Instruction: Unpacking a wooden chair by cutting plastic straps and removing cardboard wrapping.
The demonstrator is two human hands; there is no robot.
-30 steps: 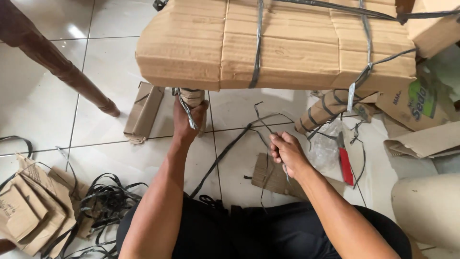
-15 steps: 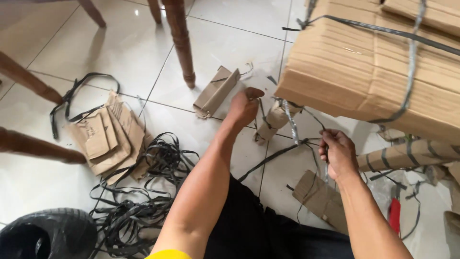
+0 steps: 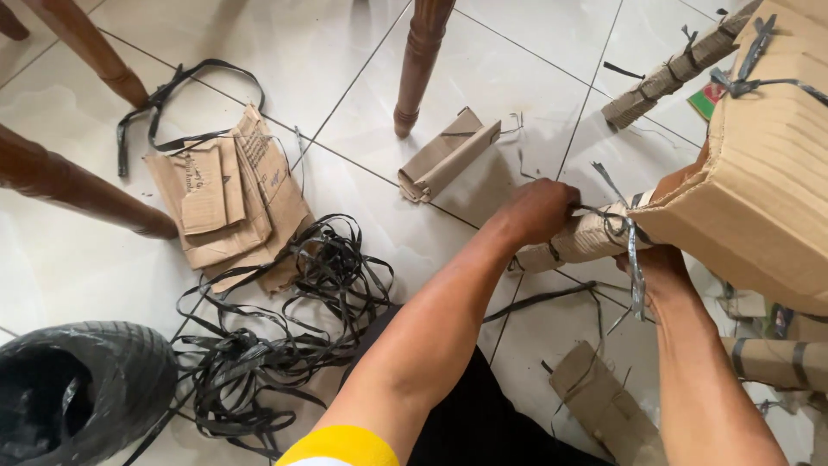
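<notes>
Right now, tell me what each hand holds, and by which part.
Left hand grips the grey strap at the cardboard roll. Right hand sits under the cardboard bundle; its grip cannot be told.

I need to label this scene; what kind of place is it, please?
Probably a room in a home, used as informal packing space: glossy tiled floor, turned wooden furniture legs, and cardboard scraps beside tangled black strapping.
</notes>
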